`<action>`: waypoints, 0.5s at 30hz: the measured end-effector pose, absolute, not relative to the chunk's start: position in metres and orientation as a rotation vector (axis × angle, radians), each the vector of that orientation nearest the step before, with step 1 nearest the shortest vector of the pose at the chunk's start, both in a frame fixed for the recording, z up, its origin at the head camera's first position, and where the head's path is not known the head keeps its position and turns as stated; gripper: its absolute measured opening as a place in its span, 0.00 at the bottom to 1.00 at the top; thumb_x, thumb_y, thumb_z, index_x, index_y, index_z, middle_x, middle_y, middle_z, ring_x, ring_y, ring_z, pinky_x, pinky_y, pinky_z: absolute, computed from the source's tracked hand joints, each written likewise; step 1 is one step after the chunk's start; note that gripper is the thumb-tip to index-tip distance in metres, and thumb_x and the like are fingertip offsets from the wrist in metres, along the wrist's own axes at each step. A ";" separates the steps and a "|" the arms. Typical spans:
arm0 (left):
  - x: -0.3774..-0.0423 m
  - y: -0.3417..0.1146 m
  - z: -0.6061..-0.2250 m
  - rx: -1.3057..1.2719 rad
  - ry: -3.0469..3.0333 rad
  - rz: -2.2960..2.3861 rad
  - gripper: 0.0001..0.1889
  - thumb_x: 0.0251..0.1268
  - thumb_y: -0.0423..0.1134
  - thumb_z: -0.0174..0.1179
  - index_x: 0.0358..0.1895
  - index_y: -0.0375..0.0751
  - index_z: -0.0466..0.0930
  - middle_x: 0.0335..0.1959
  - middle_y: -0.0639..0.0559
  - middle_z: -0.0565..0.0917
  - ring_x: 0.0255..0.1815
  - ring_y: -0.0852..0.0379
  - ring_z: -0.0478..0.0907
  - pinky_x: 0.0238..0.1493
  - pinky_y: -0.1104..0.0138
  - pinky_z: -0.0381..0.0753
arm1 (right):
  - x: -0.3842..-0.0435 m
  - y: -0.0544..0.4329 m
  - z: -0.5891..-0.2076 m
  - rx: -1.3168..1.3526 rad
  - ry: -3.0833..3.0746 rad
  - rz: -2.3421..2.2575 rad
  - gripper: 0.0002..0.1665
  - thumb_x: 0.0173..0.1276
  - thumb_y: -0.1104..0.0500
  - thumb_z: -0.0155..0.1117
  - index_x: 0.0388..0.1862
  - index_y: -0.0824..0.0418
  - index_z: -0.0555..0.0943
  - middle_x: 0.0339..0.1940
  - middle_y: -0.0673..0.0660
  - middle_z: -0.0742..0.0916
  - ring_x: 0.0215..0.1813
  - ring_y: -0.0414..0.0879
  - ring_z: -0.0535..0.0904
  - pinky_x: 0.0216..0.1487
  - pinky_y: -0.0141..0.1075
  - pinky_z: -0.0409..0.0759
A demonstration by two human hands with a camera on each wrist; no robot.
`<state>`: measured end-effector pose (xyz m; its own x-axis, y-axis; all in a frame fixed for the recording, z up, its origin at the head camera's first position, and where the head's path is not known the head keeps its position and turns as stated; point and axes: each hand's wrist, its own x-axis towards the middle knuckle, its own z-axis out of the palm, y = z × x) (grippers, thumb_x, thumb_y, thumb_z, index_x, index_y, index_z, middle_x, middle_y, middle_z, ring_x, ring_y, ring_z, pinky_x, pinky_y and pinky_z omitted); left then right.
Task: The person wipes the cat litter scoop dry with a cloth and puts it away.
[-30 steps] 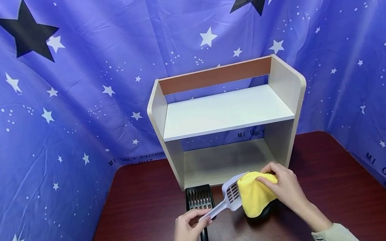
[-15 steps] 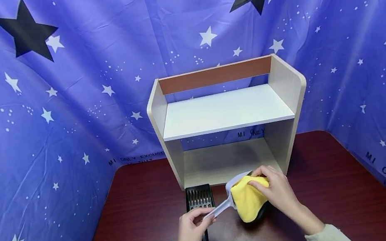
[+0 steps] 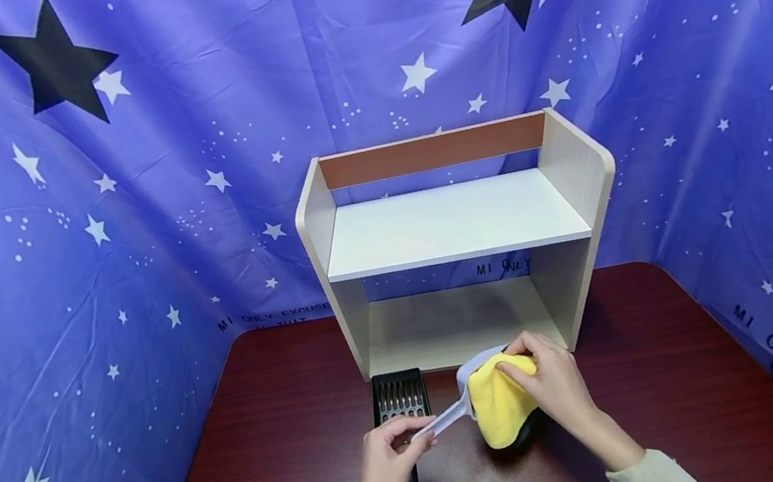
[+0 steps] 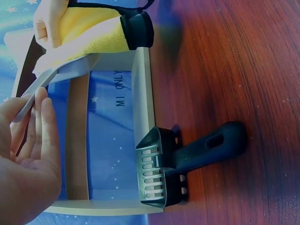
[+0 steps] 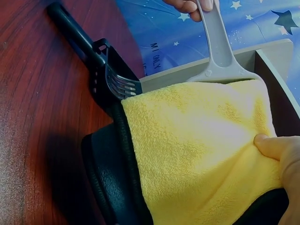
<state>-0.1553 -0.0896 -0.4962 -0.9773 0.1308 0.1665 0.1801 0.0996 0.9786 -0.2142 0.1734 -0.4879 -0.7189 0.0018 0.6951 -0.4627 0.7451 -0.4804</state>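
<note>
My left hand (image 3: 390, 455) pinches the handle of a pale grey-lavender slotted litter scoop (image 3: 451, 417), held above the table. A yellow cloth (image 3: 501, 404) with black edging covers most of the scoop's head, hiding its slots. My right hand (image 3: 557, 383) grips this cloth against the scoop's far right side; in the right wrist view the thumb presses on the yellow face. Below the cloth hangs a dark, smooth part (image 5: 110, 168); I cannot tell whether it belongs to the cloth. A black litter scoop (image 4: 211, 143) lies on the table beside my left hand, its handle toward me.
A two-level wooden shelf unit (image 3: 454, 222) stands at the back of the dark red wooden table (image 3: 272, 428), just behind the scoops. Blue star-printed curtains (image 3: 133, 272) close in the back and both sides.
My right hand and the yellow cloth have moved left over the scoop's head, covering slots that showed before. The scoop has tilted slightly. The black scoop stays in place.
</note>
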 end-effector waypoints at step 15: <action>-0.155 -0.095 -0.499 -0.378 -2.263 -2.098 0.11 0.59 0.27 0.67 0.45 0.24 0.85 0.41 0.29 0.86 0.33 0.64 0.86 0.39 0.70 0.88 | -0.216 0.180 -0.490 0.321 -2.234 0.868 0.19 0.43 0.63 0.84 0.27 0.54 0.79 0.27 0.48 0.86 0.32 0.38 0.79 0.35 0.25 0.71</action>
<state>-0.1551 -0.0945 -0.4992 -0.9699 0.1544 0.1880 0.1992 0.0599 0.9781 -0.2161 0.1804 -0.4896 -0.7184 0.0232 0.6953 -0.4523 0.7438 -0.4921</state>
